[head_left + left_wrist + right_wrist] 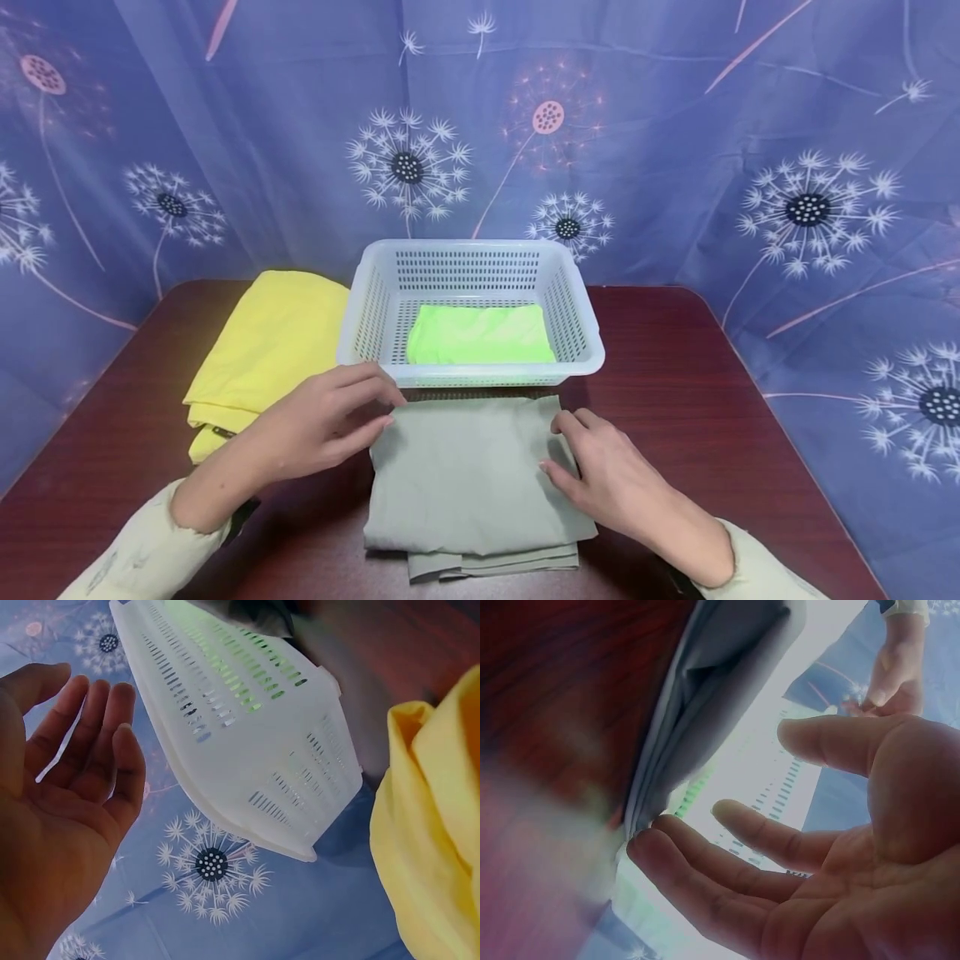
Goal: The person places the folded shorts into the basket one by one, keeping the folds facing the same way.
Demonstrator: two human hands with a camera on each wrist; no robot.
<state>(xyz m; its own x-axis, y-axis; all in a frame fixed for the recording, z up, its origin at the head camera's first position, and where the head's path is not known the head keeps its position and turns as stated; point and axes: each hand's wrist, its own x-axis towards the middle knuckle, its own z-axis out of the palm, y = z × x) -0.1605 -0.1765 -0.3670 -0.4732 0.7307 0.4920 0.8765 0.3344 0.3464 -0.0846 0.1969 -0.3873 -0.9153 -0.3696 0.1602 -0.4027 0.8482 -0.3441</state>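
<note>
A folded grey cloth (472, 479) lies flat on the table, with its lower layers sticking out at the near edge. My left hand (337, 421) hovers by its far left corner, fingers loosely bent and nothing between them; the left wrist view shows the palm bare. Along the cloth's right side is my right hand (607, 467), its fingers relaxed. Seen from the right wrist, the fingertips (649, 844) meet the edge of the layered cloth without gripping it. Just beyond the cloth stands a white plastic basket (480, 371) holding a folded bright green cloth (480, 333).
A thick folded yellow cloth (277, 342) lies to the left of the basket, close to my left forearm. The dark red wooden table (675, 375) ends at a blue curtain (660, 167) with dandelion prints.
</note>
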